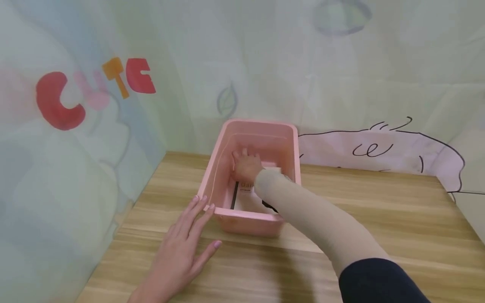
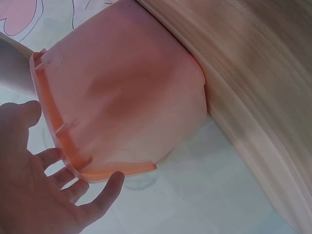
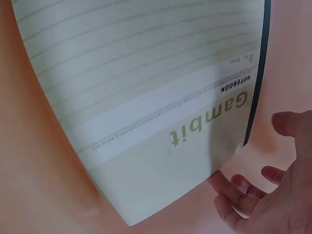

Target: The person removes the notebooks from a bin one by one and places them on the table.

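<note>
A pink plastic bin (image 1: 250, 225) stands on the wooden table, and a notebook (image 3: 161, 141) with a pale cover, a dark spine and the word "Gambit" lies inside it. My left hand (image 1: 182, 244) rests its fingertips on the bin's near left corner, thumb held apart. From below, the left wrist view shows those fingers (image 2: 105, 197) at the rim. My right hand (image 1: 246, 166) reaches down into the bin beyond the notebook. One fingertip meets the notebook's end edge in the right wrist view, while the thumb (image 3: 287, 123) stays away from the cover. My right forearm hides part of the notebook.
The wooden table (image 1: 379, 202) extends to both sides of the bin. A printed cloth backdrop (image 1: 265, 63) with "CUTE" lettering rises behind and to the left. The bin's walls surround the right hand closely.
</note>
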The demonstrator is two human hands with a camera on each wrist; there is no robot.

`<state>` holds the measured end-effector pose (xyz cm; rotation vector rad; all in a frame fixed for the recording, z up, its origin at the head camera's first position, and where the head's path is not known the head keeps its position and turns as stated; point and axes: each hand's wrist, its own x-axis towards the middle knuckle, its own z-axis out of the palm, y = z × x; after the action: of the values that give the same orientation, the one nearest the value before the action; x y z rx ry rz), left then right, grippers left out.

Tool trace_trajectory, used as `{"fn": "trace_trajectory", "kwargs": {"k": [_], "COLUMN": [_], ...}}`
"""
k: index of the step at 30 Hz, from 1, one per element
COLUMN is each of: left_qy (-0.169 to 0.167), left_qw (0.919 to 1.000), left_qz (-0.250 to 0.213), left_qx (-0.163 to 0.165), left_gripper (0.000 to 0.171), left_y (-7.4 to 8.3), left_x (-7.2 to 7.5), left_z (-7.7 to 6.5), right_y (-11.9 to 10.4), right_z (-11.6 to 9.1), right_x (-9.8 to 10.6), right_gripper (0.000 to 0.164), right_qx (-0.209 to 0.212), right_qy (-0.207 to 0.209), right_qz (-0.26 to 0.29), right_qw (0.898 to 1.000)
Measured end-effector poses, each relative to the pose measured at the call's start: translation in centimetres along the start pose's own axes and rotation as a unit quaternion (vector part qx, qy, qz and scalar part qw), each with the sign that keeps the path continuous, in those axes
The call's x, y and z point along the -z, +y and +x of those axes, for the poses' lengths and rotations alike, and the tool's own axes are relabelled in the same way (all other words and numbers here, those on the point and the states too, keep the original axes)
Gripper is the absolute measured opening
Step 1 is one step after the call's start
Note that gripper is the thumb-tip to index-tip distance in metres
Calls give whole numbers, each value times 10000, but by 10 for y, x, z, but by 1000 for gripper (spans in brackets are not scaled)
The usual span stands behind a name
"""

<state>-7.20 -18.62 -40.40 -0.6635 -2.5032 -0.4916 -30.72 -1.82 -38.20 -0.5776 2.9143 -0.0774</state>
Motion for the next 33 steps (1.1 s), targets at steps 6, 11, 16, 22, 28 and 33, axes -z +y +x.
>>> {"fn": "trace_trajectory", "kwargs": {"k": [6,11,16,22,28,33], "left_qy": [65,139,195,159,141,23], "left_qw": [9999,9998,9997,9999,9999,10000], "left_qz": [-72,-134,-90,10,-41,-16], "left_qx": [-70,-104,-90,-51,-82,-47], "left_gripper": [71,69,68,69,68,68], "left_y": [4,5,5,4,3,3], "left_x": [0,0,0,3,5,6], "left_z": [0,0,1,1,0,1], "right_y": [-3,-7,-12,-15,-19,-20], "right_z": [-4,-6,-11,-19,-32,-39], "right_x": [4,9,16,26,38,47], "right_gripper": [51,57,55,53,56,58], "right_qx": [176,304,385,486,591,639], "right_qy": [180,225,344,454,451,468], "right_qz": [-607,-1081,-1320,-1231,-1188,-1351], "right_qw": [9978,9934,9899,9902,9901,9877]}}
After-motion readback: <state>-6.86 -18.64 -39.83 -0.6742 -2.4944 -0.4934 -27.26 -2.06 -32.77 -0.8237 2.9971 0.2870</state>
